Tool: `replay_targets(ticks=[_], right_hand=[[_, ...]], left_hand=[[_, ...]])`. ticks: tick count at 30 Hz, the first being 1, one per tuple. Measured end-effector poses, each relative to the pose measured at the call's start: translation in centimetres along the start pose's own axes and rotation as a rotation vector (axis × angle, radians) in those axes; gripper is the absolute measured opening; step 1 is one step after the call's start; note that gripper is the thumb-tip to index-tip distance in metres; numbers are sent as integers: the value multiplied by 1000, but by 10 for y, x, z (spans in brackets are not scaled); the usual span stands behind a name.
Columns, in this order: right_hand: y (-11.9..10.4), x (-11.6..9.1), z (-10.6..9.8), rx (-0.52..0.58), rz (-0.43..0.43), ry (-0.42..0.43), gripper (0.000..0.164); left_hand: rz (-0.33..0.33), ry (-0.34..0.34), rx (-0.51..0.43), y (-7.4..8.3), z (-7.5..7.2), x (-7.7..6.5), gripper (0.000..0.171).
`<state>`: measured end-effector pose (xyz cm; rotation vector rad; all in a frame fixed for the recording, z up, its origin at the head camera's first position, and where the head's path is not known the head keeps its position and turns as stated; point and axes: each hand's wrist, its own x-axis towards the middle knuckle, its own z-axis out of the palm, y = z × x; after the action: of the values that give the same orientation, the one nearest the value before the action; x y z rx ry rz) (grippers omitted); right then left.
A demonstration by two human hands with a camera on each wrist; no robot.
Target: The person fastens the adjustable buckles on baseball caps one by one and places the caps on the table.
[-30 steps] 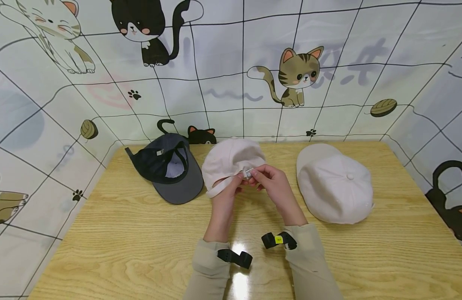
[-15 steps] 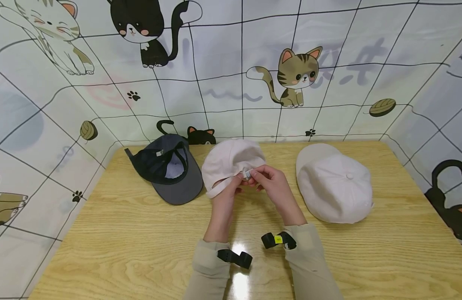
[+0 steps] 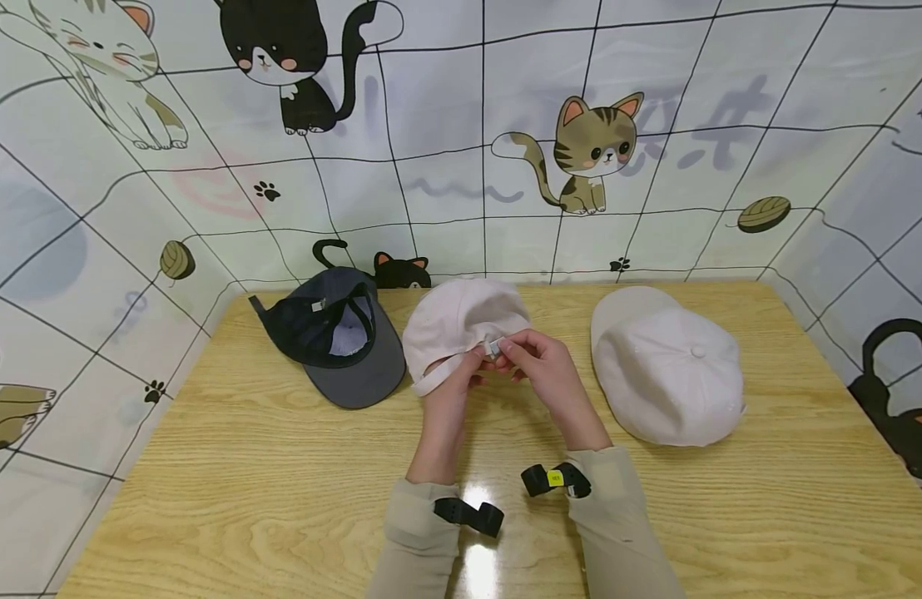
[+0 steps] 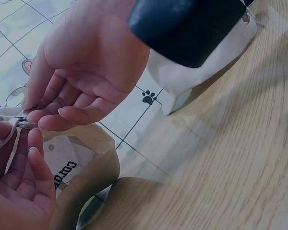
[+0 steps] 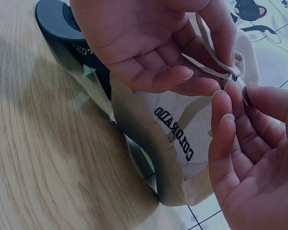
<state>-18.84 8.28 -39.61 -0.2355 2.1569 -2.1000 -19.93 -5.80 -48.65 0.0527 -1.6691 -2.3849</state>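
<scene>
A pale pinkish-white baseball cap (image 3: pixel 461 312) is at the middle of the table with its back opening toward me. My left hand (image 3: pixel 453 384) pinches the cap's back strap (image 3: pixel 433 378) close to the buckle. Between thumb and fingertips my right hand (image 3: pixel 548 368) pinches the small silver buckle (image 3: pixel 494 348). Seen in the right wrist view, the strap (image 5: pixel 209 45) loops up by the left thumb, and the fingertips of both hands meet at the buckle. Dark lettering (image 5: pixel 175 134) reading COLORADO shows on the cap below the hands.
Left of the hands lies a dark navy cap (image 3: pixel 359 381), its inside showing. To the right sits another off-white cap (image 3: pixel 671 366), crown up. The wooden table (image 3: pixel 281 499) backs onto a cat-patterned sheet (image 3: pixel 446 108). Black camera straps (image 3: pixel 468 514) ring both wrists.
Both hands stay at the buckle. Its tilt and shine have altered slightly since the oldest frame; the caps have not moved.
</scene>
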Motion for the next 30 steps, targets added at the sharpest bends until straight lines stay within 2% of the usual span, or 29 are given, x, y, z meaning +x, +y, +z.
replay_targets(ticks=[14, 19, 22, 25, 26, 27, 30], right_hand=[[1, 0, 0, -5, -2, 5, 26], [0, -1, 0, -9, -15, 8, 25], [0, -1, 0, -15, -15, 8, 25], [0, 0, 0, -13, -6, 5, 25], [0, 0, -1, -11, -2, 3, 25], [0, 0, -1, -7, 4, 2, 25], [-5, -1, -1, 4, 20, -5, 22]], left_hand=[[-2, -23, 33, 2, 0, -1, 32], [7, -33, 41, 22, 7, -9, 29], [-5, -21, 25, 19, 6, -7, 30], [-4, -19, 21, 3, 0, -1, 33], [-7, -19, 17, 4, 1, -2, 32], [0, -26, 19, 7, 2, -3, 30], [-5, -32, 36, 35, 11, -13, 28]])
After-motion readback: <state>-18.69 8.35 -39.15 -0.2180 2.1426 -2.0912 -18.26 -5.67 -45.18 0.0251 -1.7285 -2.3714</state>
